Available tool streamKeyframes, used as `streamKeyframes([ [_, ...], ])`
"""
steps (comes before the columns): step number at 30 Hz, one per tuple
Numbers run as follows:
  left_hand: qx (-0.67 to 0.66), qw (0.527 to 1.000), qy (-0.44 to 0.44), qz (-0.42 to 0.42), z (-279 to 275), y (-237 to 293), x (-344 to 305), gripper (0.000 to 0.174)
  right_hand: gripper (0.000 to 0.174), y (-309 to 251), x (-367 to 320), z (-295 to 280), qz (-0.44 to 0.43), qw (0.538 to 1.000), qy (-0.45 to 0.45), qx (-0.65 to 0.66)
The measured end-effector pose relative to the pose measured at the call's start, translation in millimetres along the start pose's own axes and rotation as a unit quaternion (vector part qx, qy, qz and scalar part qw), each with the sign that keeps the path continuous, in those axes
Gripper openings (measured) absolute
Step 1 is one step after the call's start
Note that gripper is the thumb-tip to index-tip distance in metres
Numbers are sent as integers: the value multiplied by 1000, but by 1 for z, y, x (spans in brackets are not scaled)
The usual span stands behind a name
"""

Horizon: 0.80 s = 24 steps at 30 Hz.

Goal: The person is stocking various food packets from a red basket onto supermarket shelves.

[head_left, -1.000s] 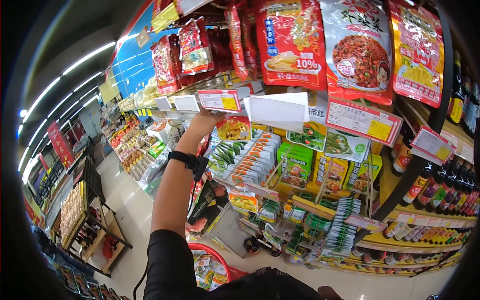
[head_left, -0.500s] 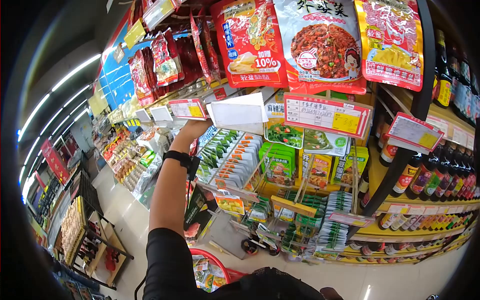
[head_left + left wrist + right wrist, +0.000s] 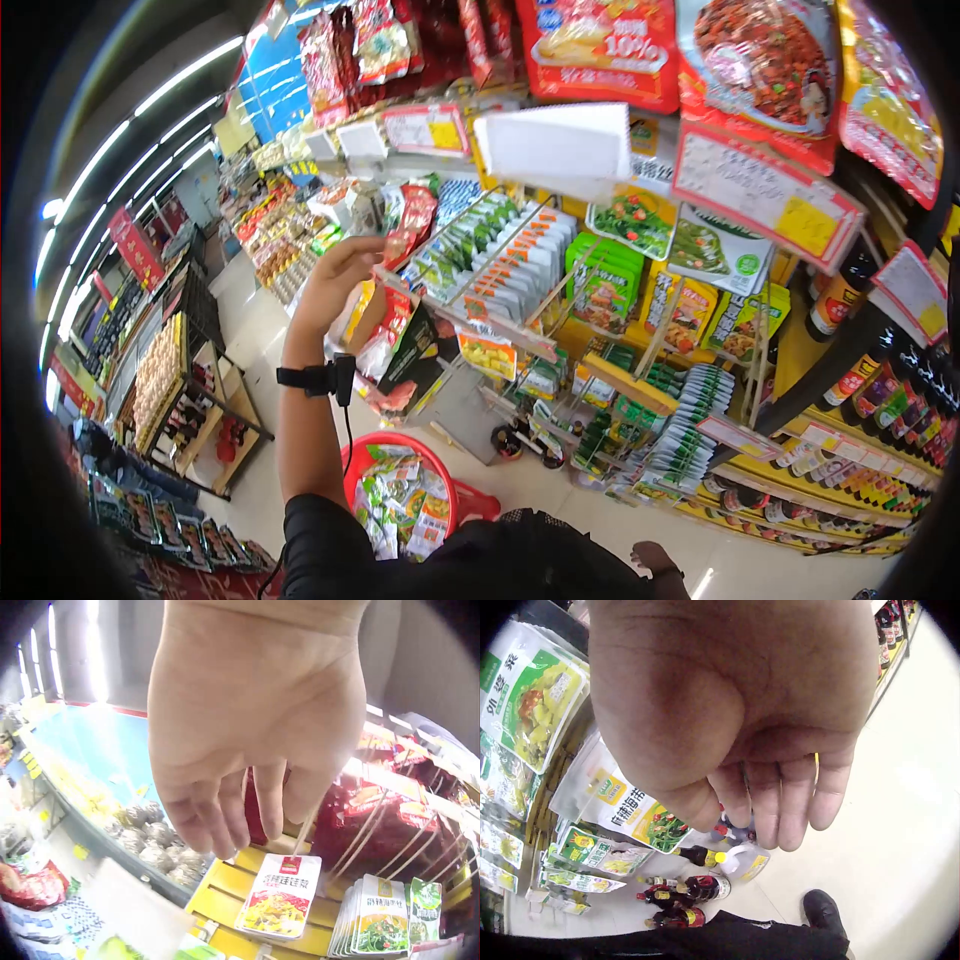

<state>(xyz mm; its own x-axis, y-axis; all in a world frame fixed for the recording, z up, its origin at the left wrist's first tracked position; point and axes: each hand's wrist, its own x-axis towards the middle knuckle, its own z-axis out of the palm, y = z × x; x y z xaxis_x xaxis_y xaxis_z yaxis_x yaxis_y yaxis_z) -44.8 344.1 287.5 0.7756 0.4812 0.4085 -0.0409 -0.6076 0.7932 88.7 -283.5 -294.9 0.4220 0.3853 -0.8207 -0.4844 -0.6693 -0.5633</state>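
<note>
My left hand [image 3: 340, 285] is raised at the left end of the hanging rack, fingers loosely bent and holding nothing. In the left wrist view, the fingers point down above a white packet of pickled vegetables [image 3: 283, 900] hung on a peg. Rows of white and green food packets [image 3: 515, 265] hang on rods to the right of this hand. Low by the body, my right hand [image 3: 652, 557] hangs loosely with nothing in it. A red basket [image 3: 452, 490] holding several food packets [image 3: 405, 505] stands below the left forearm.
White price cards [image 3: 553, 145] and red-edged price tags [image 3: 765, 190] jut from the shelf front. Large red pouches [image 3: 600, 55] hang above. Dark sauce bottles [image 3: 890, 385] line the shelves at right. An egg stand [image 3: 165, 375] is across the aisle at left.
My left hand has come down and back from under the price tags at the upper shelf, its fingers now in sight. My right hand has come into view at the bottom. More of the basket shows.
</note>
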Motion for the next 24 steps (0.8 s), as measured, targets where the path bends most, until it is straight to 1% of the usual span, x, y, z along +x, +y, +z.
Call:
streamKeyframes([
  [2,-34,997,52,-37,-15,-21,-37,26,27,-2,10,0,-20,999,-9,-26],
  [3,-28,993,95,-59,-18,-30,-57,24,28,-3,15,1,-34,999,-14,-32],
  [4,-45,987,126,-94,-25,-48,-75,24,29,0,19,3,-46,998,-20,-38],
  [6,-113,967,174,-149,-39,-85,-116,22,30,-1,22,6,-41,998,-26,-41],
  [8,-128,942,223,-215,-44,-112,-158,21,30,0,20,12,-46,998,-26,-31],
  [10,-127,911,268,-286,-51,-138,-199,20,31,-1,16,16,-27,998,-35,-44],
  [12,-124,891,289,-327,-58,-170,-244,21,33,-9,1,23,17,998,-34,-39],
  [14,-122,873,304,-361,-64,-202,-282,22,29,-19,-17,30,33,998,-31,-49],
  [15,-124,863,307,-381,-65,-220,-303,25,29,-21,-24,33,38,997,-26,-59],
  [18,-129,825,297,-464,-61,-272,-365,24,31,-24,-40,33,42,996,-5,-76],
  [20,-102,815,269,-503,-48,-291,-399,25,35,-24,-54,35,38,996,11,-75],
  [22,-86,807,220,-542,-43,-336,-446,25,35,-19,-60,39,49,996,22,-69],
  [24,-78,789,160,-588,-35,-360,-484,25,36,-18,-75,50,56,995,36,-73],
])
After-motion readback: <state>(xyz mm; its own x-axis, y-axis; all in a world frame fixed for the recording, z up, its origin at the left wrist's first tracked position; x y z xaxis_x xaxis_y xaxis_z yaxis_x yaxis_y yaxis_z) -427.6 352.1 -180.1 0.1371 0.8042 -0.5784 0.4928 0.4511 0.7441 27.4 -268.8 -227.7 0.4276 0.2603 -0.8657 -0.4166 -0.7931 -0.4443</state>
